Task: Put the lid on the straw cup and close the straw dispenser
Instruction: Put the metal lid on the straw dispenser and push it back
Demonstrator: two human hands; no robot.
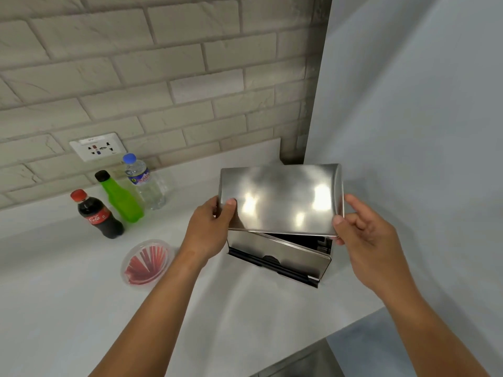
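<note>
A shiny steel dispenser lid (280,198) hovers just over the steel straw dispenser (283,258), tilted so its front edge leaves a dark gap above the box. My left hand (211,228) pinches the lid's left edge and my right hand (362,235) grips its right edge. Left of the dispenser stands a clear plastic straw cup (147,261) full of red straws, with a clear lid on top.
Three bottles stand at the back left of the white counter (68,295): a cola bottle (98,214), a green bottle (121,198) and a water bottle (144,182). A wall socket (96,149) sits in the brick wall. A white wall rises at the right.
</note>
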